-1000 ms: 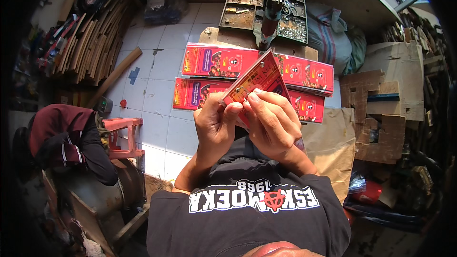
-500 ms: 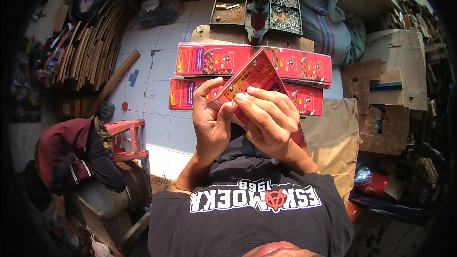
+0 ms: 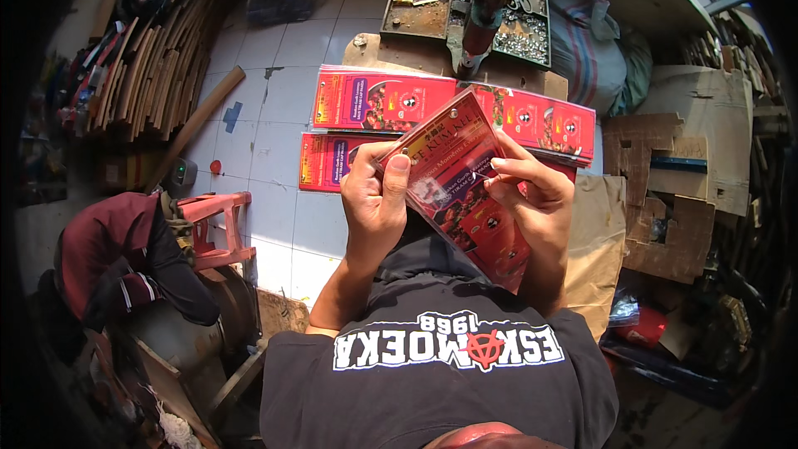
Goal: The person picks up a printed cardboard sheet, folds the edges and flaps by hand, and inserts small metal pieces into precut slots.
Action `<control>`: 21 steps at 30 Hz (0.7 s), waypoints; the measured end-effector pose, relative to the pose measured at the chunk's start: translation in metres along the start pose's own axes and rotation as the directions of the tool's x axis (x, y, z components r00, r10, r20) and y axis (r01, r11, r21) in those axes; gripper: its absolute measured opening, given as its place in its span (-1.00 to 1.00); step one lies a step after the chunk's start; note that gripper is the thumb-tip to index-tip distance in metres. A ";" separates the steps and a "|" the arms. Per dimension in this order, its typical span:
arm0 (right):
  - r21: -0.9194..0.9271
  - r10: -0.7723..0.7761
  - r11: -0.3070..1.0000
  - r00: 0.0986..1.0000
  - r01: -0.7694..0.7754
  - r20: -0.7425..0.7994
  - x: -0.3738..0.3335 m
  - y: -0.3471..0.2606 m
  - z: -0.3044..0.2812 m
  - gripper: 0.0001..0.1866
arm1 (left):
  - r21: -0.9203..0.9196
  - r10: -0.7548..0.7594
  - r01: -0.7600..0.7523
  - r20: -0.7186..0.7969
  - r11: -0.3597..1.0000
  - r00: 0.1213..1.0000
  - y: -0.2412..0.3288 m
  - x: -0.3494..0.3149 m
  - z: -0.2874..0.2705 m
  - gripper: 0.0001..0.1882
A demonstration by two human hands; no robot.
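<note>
My left hand (image 3: 374, 204) grips the edge of a long red printed card (image 3: 490, 229) in clear, glossy plastic, thumb on top near the left corner. The card is tilted, with small metal eyelets at its upper corners. My right hand (image 3: 536, 195) is over the card's right side, thumb and fingertips pinched together. A thin pale strand (image 3: 478, 175) shows at those fingertips; its far end is hard to make out. Beyond my hands lie stacks of similar red cards (image 3: 349, 104), with another stack (image 3: 553, 129) on the right.
An eyelet press (image 3: 480, 37) stands behind the stacks, beside a compartment tray (image 3: 416, 12) of small metal parts and scissors (image 3: 519, 0). A red plastic stool (image 3: 218, 229) is at left, near a wooden stick (image 3: 199, 125). Cut cardboard (image 3: 657, 199) and brown paper (image 3: 594, 241) lie right.
My right hand has moved from the card's upper left corner toward its right side, drawing a thin strand. More of the card's printed face now shows. The view has shifted slightly.
</note>
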State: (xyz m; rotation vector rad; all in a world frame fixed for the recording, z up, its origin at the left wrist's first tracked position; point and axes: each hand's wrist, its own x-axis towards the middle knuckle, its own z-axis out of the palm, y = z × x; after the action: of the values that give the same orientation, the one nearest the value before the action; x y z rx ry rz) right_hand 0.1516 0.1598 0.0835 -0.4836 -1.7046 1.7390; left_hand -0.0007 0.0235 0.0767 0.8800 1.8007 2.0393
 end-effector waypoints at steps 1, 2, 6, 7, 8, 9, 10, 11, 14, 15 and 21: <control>0.106 0.067 0.992 0.997 -0.071 0.045 0.001 0.003 -0.005 -0.62 | 0.016 -0.007 0.007 0.007 1.000 1.000 -0.003 0.001 -0.002 -0.80; 0.086 0.054 0.995 0.996 -0.059 0.065 0.005 0.005 -0.008 -0.61 | 0.031 -0.014 0.014 0.015 0.999 1.000 -0.006 0.003 -0.005 -0.80; 0.111 0.172 0.976 0.976 -0.187 0.134 0.010 0.006 -0.014 -0.65 | 0.064 -0.006 0.004 0.027 0.998 1.000 -0.013 0.006 -0.012 -0.79; 0.134 0.207 0.966 0.973 -0.220 0.102 0.010 0.006 -0.013 -0.66 | 0.015 -0.017 0.016 0.045 1.000 0.999 -0.012 0.006 -0.011 -0.78; 0.158 0.243 0.955 0.967 -0.252 0.070 0.011 0.007 -0.012 -0.67 | -0.034 -0.026 0.028 0.064 0.999 0.998 -0.008 0.006 -0.010 -0.77; 0.183 0.279 0.942 0.959 -0.281 0.039 0.012 0.007 -0.010 -0.69 | -0.083 -0.034 0.041 0.083 0.996 0.996 -0.007 0.007 -0.008 -0.76; 0.193 0.245 0.951 0.970 -0.242 0.008 0.015 0.013 -0.009 -0.72 | -0.145 -0.039 0.059 0.140 0.988 0.989 -0.006 0.007 -0.008 -0.75; 0.258 0.250 0.935 0.968 -0.242 0.002 0.019 0.020 -0.011 -0.73 | -0.205 -0.040 0.081 0.196 0.975 0.980 -0.006 0.008 -0.007 -0.74; 0.384 0.256 0.891 0.966 -0.243 0.019 0.032 0.041 -0.020 -0.74 | -0.374 0.020 0.086 0.272 0.924 0.962 0.003 0.012 0.000 -0.64; 0.455 0.285 0.846 0.957 -0.278 0.056 0.036 0.043 -0.022 -0.74 | -0.407 0.045 0.069 0.266 0.911 0.963 0.006 0.013 0.002 -0.62; 0.774 0.326 0.397 0.864 -0.493 0.383 0.040 0.054 -0.020 -0.68 | -0.104 0.320 -0.304 0.222 0.947 0.921 0.016 0.027 0.013 -0.67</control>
State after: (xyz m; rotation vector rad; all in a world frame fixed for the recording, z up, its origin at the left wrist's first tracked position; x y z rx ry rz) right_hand 0.1260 0.2045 0.0355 -0.2832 -0.5682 2.7876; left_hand -0.0110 0.0462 0.0991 1.4016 1.5338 2.0545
